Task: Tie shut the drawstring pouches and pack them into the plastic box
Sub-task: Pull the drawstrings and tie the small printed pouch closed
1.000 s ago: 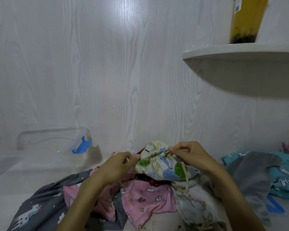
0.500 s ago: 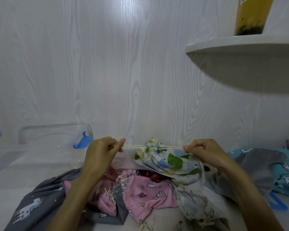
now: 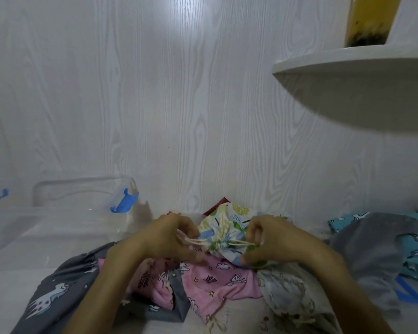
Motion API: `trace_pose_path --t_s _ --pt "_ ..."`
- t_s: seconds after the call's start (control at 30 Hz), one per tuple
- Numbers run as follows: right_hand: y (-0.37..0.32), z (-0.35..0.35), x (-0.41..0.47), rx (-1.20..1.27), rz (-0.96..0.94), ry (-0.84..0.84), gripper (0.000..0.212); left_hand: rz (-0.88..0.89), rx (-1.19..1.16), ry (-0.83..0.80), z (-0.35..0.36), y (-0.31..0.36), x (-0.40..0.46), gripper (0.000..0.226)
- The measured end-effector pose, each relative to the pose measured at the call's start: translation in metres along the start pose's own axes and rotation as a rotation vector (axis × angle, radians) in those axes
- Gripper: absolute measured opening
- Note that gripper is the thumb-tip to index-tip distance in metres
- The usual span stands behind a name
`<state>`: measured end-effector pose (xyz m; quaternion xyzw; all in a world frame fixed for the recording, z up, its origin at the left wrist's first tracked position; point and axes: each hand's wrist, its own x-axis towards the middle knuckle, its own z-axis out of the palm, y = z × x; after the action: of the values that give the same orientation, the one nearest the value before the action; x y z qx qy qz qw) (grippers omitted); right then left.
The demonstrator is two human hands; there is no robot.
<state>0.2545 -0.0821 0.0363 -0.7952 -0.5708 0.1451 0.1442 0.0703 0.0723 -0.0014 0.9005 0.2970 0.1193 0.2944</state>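
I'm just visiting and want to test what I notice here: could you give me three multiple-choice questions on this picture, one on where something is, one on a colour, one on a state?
1. Where is the plastic box relative to the hands?
A. to their left, by the wall
B. on the shelf
C. to their right

2. What colour is the box's clip?
A. red
B. blue
C. yellow

3. What state is the leafy pouch in?
A. lying flat and wide open
B. inside the box
C. mouth gathered, cords held

Answers:
1 A, the clear box stands against the wall left of the left hand.
2 B, the clip on the box's corner is blue.
3 C, the cords run out from the gathered mouth to the left hand and the right hand.
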Motion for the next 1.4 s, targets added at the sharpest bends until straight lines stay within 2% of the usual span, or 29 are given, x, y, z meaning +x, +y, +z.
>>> trace_pose_path --t_s 0.07,0.17,0.27,0.4,0.47,0.57,0.73,0.77,0.87,0.93,1.0,1.07,1.17,1.2,1.33,1.4 --pt "-0.002 0.012 0.003 -0.174 -0.014 0.024 0.035 -0.007 0.098 0.007 0.003 0.001 0.0 0.036" --pt "-0.002 0.021 0.01 -0.168 -0.064 0.184 0.021 0.024 0.168 0.095 0.007 0.0 0.005 0.015" --pt "0.005 0.006 0.011 0.113 -0.121 0.247 0.013 0.091 0.126 0.155 0.0 -0.004 0.004 0.023" --pt "0.011 -0.013 0.005 0.614 -0.272 0.207 0.018 0.235 -0.227 0.184 -0.008 0.007 -0.003 0.026" --pt "0.012 -0.011 0.008 0.698 -0.297 0.25 0.019 0.244 -0.242 0.291 -0.004 0.009 0.002 0.033" --pt "0.02 -0.006 0.018 0.575 -0.235 0.38 0.022 0.238 0.015 0.506 0.005 0.006 0.008 0.039" --pt "0.027 0.004 0.028 0.408 -0.136 0.404 0.023 0.248 0.377 0.619 0.021 0.0 0.013 0.042" --pt "0.026 0.005 0.028 0.379 -0.141 0.393 0.022 0.215 0.39 0.627 0.022 -0.002 0.014 0.042" --pt "0.021 0.006 0.025 0.38 -0.164 0.342 0.017 0.086 0.333 0.651 0.027 0.004 0.009 0.021" --pt "0.018 0.005 0.023 0.395 -0.169 0.334 0.018 0.007 0.317 0.698 0.029 0.009 -0.003 0.029" --pt "0.016 0.005 0.02 0.401 -0.176 0.334 0.018 -0.068 0.32 0.714 0.029 0.015 -0.017 0.022" --pt "0.016 0.003 0.019 0.418 -0.178 0.328 0.018 -0.14 0.258 0.648 0.031 0.02 -0.026 0.01" --pt "0.013 0.002 0.016 0.41 -0.175 0.302 0.019 -0.148 -0.07 0.434 0.043 0.022 -0.032 0.036" --pt "0.013 0.003 0.015 0.404 -0.179 0.29 0.019 -0.148 -0.22 0.414 0.047 0.024 -0.031 0.038" --pt "0.008 0.001 0.008 0.399 -0.212 0.248 0.017 -0.203 -0.713 0.609 0.053 0.043 -0.015 0.033" --pt "0.007 -0.001 0.004 0.394 -0.223 0.249 0.016 -0.198 -0.772 0.75 0.055 0.044 -0.007 0.034"
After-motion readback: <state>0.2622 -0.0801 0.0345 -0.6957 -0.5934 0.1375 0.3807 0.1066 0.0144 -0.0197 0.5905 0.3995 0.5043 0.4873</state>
